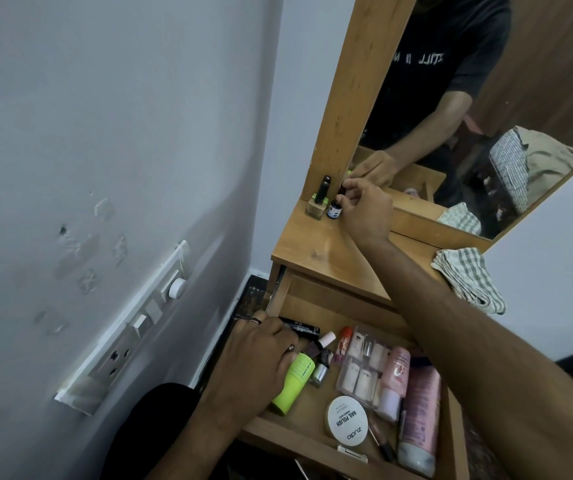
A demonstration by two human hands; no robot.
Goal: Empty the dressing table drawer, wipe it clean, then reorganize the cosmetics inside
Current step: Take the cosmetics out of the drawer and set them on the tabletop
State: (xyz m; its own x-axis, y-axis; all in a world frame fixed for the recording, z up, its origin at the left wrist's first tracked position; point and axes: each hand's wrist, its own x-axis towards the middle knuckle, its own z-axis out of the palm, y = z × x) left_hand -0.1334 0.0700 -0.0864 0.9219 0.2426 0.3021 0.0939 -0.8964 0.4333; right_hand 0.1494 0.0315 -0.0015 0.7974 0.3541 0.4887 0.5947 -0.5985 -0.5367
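At the tabletop (316, 247), your right hand (364, 209) is pinching a small bottle (333, 210); your left hand's (254, 362) fingers are curling around a green tube (293, 382) while emptying the still-crowded drawer (312, 441).

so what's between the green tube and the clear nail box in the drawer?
Head view: between the green tube and the nail box lie small polish bottles: a silver one, a pink-capped one and an orange-capped one.
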